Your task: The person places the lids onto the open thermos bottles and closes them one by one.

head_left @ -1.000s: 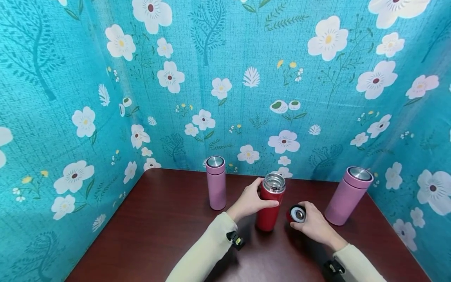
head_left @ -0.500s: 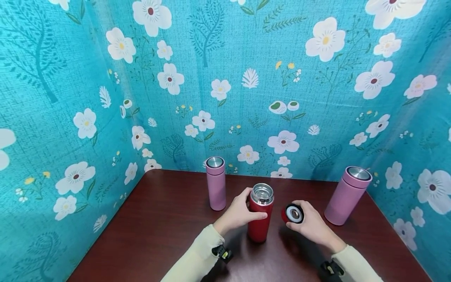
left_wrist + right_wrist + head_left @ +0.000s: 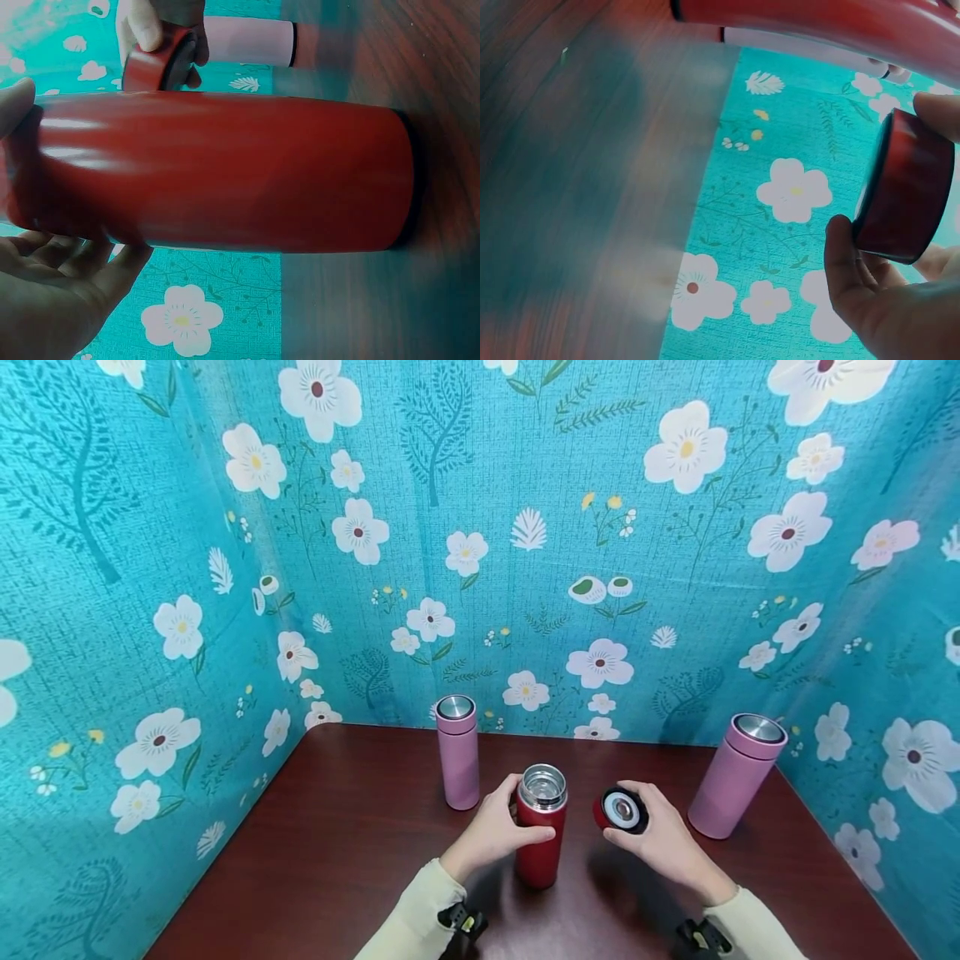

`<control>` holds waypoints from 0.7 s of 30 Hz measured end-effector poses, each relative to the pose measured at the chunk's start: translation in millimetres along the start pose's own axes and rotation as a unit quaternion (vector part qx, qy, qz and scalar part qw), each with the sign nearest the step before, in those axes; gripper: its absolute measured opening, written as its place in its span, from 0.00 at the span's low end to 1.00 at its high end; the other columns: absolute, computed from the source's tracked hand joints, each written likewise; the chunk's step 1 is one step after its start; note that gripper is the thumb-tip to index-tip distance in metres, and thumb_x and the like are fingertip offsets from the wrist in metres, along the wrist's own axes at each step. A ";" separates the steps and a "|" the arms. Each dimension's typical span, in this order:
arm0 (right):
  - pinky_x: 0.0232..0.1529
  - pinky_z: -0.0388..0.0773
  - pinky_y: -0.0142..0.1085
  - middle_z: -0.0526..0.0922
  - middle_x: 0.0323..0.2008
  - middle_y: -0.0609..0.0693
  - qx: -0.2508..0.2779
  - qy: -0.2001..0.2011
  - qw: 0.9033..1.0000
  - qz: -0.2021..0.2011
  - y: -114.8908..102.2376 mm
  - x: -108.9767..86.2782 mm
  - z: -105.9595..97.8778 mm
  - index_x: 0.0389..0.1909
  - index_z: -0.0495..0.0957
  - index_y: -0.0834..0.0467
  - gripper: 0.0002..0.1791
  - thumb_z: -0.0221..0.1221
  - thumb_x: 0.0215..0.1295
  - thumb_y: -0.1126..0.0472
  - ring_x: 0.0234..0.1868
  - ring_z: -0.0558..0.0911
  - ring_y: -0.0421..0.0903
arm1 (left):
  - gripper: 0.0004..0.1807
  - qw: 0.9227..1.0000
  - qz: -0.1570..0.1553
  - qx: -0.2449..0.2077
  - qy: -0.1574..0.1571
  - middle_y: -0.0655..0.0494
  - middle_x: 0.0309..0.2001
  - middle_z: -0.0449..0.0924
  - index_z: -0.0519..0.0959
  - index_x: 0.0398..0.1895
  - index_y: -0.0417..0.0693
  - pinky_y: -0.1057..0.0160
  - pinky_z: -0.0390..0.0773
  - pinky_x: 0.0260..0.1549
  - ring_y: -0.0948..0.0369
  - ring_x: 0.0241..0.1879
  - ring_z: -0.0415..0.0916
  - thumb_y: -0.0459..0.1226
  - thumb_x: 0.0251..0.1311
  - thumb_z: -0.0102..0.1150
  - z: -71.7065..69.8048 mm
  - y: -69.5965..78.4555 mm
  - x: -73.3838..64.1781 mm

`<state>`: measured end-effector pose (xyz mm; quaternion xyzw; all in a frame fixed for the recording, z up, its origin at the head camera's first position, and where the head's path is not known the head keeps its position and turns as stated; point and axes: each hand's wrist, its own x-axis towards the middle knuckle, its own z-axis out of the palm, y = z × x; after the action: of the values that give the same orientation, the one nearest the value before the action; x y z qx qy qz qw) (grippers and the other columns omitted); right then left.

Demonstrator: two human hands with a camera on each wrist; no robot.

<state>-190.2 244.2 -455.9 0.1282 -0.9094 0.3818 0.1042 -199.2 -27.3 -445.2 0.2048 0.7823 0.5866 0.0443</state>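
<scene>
Red bottle (image 3: pixel 540 853): located near the middle of the dark wooden table (image 3: pixel 345 827), roughly upright, steel mouth (image 3: pixel 543 787) uncovered. Base contact with the table cannot be confirmed from where I stand.

Left hand (image 3: pixel 491 842): curled around the upper body of the bottle, thumb across the near side, fingers around the far side.

Right hand (image 3: pixel 660 837): holds the red cap (image 3: pixel 622 810) between thumb and fingers, to the right of the bottle and apart from it. The cap is tilted; a pale ring set in a black rim faces upward. I cannot tell whether this is its top or its underside.

Two pink bottles stand capped: a slim one (image 3: pixel 459 764) behind and left, a wider one (image 3: pixel 737 777) at far right.

Step in hand, in my judgement: handling the bottle with body and cap separated. The next move calls for a steady left grip. If refitting the cap, check its orientation, then align it squarely over the mouth before turning.
</scene>
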 end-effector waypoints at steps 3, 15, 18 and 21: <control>0.46 0.75 0.51 0.73 0.53 0.57 0.017 0.001 1.000 0.005 -4.3 -0.4 0.3 0.61 0.63 0.61 0.42 0.71 0.49 0.48 0.50 0.74 0.52 | 0.35 1.000 0.004 -0.001 0.004 0.65 0.50 0.75 0.66 0.59 0.59 0.60 0.76 0.47 0.63 0.52 0.73 0.45 0.47 0.72 0.1 -0.5 -1.9; 0.47 0.74 0.33 0.73 0.54 0.54 0.092 0.012 0.995 0.029 -13.9 -1.7 -0.1 0.61 0.62 0.58 0.41 0.71 0.49 0.52 0.52 0.73 0.49 | 0.35 1.000 0.013 -0.017 -0.001 0.64 0.51 0.75 0.66 0.59 0.60 0.61 0.76 0.47 0.63 0.52 0.73 0.44 0.48 0.72 2.3 -2.1 -3.9; 0.45 0.75 0.31 0.72 0.54 0.53 0.117 0.016 0.993 0.016 -14.3 -0.4 0.1 0.62 0.63 0.56 0.39 0.71 0.51 0.54 0.51 0.73 0.47 | 0.35 1.000 0.019 -0.023 -0.003 0.64 0.51 0.75 0.66 0.60 0.59 0.62 0.75 0.47 0.64 0.52 0.73 0.44 0.48 0.71 2.5 -2.6 -3.7; 0.43 0.76 0.30 0.73 0.54 0.52 0.140 0.022 0.990 0.002 -14.9 0.7 0.6 0.62 0.64 0.54 0.36 0.69 0.53 0.56 0.50 0.73 0.42 | 0.35 0.999 0.019 -0.028 -0.005 0.64 0.52 0.75 0.65 0.60 0.60 0.62 0.75 0.47 0.63 0.52 0.73 0.44 0.48 0.71 2.6 -2.9 -3.6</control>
<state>-186.3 233.6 -446.1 0.1315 -0.8445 0.5085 0.1046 -195.9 -27.0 -449.4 0.2211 0.7616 0.6077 0.0424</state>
